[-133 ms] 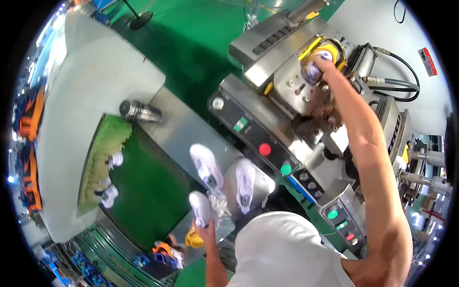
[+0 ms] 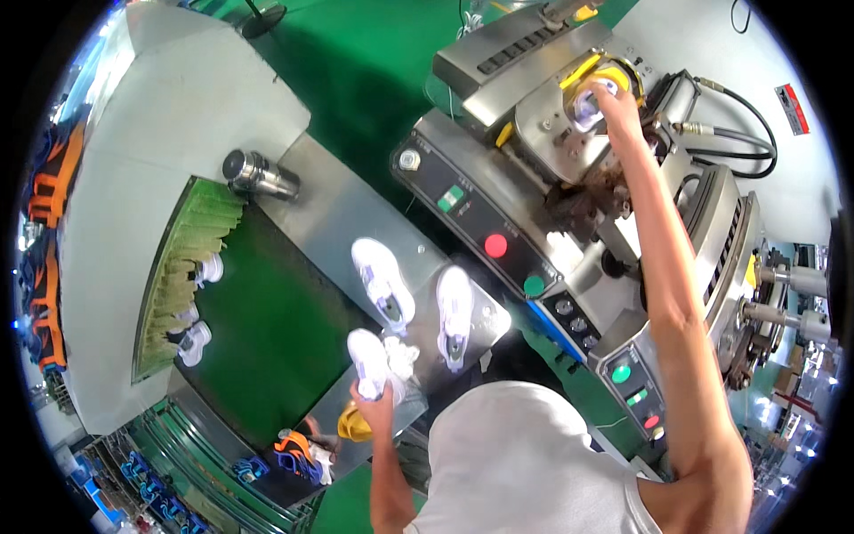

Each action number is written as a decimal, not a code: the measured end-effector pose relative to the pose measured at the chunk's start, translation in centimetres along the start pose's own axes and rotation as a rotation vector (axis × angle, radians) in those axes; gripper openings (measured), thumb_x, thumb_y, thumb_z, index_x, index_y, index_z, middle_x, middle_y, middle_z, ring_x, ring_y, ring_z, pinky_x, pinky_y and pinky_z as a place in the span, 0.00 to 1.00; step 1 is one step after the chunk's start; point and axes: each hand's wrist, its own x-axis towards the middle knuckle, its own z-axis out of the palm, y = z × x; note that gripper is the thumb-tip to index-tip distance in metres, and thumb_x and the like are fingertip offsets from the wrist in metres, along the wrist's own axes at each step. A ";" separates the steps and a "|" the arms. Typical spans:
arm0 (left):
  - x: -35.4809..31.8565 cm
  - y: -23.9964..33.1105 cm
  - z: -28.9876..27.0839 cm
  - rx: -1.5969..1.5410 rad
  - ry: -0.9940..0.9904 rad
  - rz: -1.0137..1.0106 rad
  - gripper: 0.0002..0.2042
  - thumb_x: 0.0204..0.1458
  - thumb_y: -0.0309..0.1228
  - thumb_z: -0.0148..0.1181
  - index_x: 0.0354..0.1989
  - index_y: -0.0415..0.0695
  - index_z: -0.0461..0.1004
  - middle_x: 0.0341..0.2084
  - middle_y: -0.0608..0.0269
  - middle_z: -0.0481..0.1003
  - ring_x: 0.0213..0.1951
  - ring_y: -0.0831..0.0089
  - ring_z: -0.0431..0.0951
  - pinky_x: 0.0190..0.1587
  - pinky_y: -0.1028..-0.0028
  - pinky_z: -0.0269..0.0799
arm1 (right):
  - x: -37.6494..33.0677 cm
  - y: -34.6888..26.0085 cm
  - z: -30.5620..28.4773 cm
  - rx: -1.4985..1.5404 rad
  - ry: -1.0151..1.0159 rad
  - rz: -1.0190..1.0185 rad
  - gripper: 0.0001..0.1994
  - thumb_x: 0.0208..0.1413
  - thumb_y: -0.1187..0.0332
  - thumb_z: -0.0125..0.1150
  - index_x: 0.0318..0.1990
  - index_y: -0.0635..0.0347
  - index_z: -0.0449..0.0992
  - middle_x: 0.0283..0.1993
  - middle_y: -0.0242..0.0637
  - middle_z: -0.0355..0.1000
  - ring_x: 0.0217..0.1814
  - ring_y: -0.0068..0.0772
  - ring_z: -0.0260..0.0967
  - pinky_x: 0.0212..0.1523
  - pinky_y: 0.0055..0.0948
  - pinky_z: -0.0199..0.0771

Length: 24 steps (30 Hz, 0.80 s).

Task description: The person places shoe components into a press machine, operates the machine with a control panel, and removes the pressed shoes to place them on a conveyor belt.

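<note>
Both hands are busy and barely moved from a moment earlier, so the work looks paused mid-hold rather than between steps. Nearest, the left hand [image 2: 378, 398] is closed around the heel of a small white sneaker [image 2: 367, 360] at the near edge of the brushed steel counter [image 2: 329, 222], just beside a crumpled white wad that may be tissue, though it is too small to tell. Two more white sneakers with lilac insoles [image 2: 382, 283] lie loose on the same counter, close above that hand. Far off, at full reach, the right hand [image 2: 614, 102] presses its fingers onto a white shoe seated in the yellow-rimmed clamp [image 2: 594, 73] on top of the grey press machine [image 2: 534, 178]; whether it grips or only steadies is unclear.
</note>
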 end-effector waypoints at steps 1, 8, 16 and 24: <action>0.7 1.4 1.0 -0.136 0.009 -0.049 0.37 0.41 0.31 0.72 0.58 0.33 0.59 0.49 0.44 0.69 0.49 0.58 0.73 0.53 0.64 0.69 | -4.7 -4.2 2.2 -0.017 0.102 -0.205 0.29 0.55 0.58 0.64 0.54 0.76 0.68 0.52 0.51 0.72 0.53 0.37 0.71 0.54 0.32 0.69; -1.4 4.4 -0.2 -0.275 -0.015 -0.083 0.35 0.43 0.30 0.71 0.59 0.35 0.59 0.46 0.47 0.72 0.46 0.59 0.75 0.52 0.65 0.69 | -33.4 7.4 6.3 -0.890 -0.215 -0.556 0.42 0.48 0.73 0.65 0.69 0.74 0.48 0.75 0.61 0.37 0.78 0.60 0.33 0.74 0.51 0.38; -6.2 14.6 -6.4 -0.014 -0.183 0.384 0.34 0.44 0.28 0.70 0.61 0.40 0.60 0.55 0.47 0.70 0.56 0.60 0.73 0.56 0.66 0.69 | -39.4 1.6 4.8 -0.048 -0.567 -0.129 0.35 0.59 0.61 0.60 0.69 0.69 0.53 0.70 0.54 0.55 0.74 0.48 0.52 0.71 0.38 0.52; -12.4 20.1 -4.7 0.255 -0.474 1.042 0.35 0.40 0.21 0.69 0.60 0.36 0.60 0.60 0.39 0.65 0.59 0.44 0.69 0.59 0.59 0.68 | -48.5 4.4 -0.6 0.677 -0.524 0.140 0.27 0.64 0.70 0.55 0.67 0.67 0.55 0.61 0.40 0.65 0.61 0.29 0.64 0.61 0.30 0.65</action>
